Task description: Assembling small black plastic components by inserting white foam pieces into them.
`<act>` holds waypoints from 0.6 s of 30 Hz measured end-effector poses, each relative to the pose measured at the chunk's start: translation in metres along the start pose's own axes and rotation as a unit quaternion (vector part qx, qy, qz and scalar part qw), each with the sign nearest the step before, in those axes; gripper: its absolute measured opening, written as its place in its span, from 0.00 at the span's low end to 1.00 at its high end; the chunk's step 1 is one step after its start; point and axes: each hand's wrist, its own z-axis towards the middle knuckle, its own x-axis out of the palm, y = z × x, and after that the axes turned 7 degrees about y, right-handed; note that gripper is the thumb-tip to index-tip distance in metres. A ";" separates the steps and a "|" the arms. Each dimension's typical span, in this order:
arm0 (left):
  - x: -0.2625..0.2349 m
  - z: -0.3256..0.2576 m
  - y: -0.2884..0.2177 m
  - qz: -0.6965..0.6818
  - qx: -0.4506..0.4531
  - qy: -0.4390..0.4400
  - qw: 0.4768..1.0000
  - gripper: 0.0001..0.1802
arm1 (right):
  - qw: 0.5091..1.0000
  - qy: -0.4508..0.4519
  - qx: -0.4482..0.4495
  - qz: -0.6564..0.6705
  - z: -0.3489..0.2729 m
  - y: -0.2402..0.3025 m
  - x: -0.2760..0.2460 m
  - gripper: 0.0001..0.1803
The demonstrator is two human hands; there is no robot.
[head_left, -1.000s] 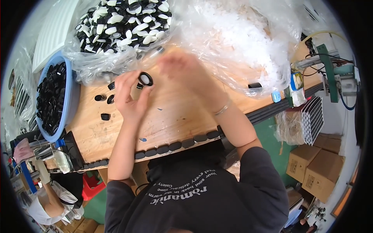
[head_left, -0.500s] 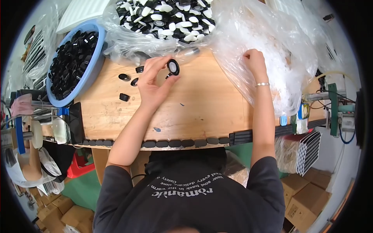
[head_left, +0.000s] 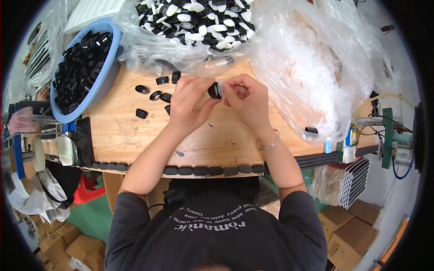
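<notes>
My left hand [head_left: 187, 108] grips a short black round cap [head_left: 213, 91] by its sides, above the middle of the table. At the cap's right-hand face, my right hand [head_left: 248, 104] pinches a thin whitish translucent piece [head_left: 221, 89]. The piece touches or nearly touches the cap; its full shape is partly hidden by my fingers. Left of my left hand, several loose black caps lie on the wood, one of them a cap [head_left: 142, 89] showing its open side.
A blue basin [head_left: 118, 49] heaped with black caps stands at the left. Behind lies a plastic bag of black and white parts [head_left: 194, 27]. At the right spreads a clear bag of whitish translucent pieces [head_left: 312, 81], with a black part [head_left: 311, 130] by its near edge. Dark pads line the table's front edge [head_left: 208, 171].
My right hand has come left from over the bag of translucent pieces to the cap in my left hand. The left hand has shifted slightly right and down, turning the cap sideways.
</notes>
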 end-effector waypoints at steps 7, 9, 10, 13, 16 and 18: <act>0.002 -0.001 0.000 -0.007 0.011 0.017 1.000 0.28 | 0.994 -0.011 -0.098 -0.035 0.000 -0.016 0.004 0.03; 0.002 -0.002 0.000 -0.009 0.009 0.021 1.000 0.27 | 0.998 0.011 -0.057 0.015 -0.001 -0.018 0.003 0.07; 0.002 -0.002 0.000 -0.009 0.007 0.020 1.000 0.27 | 0.998 0.012 -0.056 0.015 0.000 -0.016 0.000 0.07; 0.000 0.000 0.001 -0.031 0.012 0.032 0.999 0.27 | 0.982 0.108 0.089 0.127 0.002 -0.007 -0.014 0.09; -0.002 0.000 0.001 -0.048 0.007 0.070 0.996 0.27 | 0.964 0.159 0.155 0.144 0.003 -0.010 -0.022 0.12; -0.001 -0.002 0.000 -0.087 0.006 0.078 0.993 0.28 | 0.948 0.197 0.176 0.176 0.005 -0.019 -0.026 0.12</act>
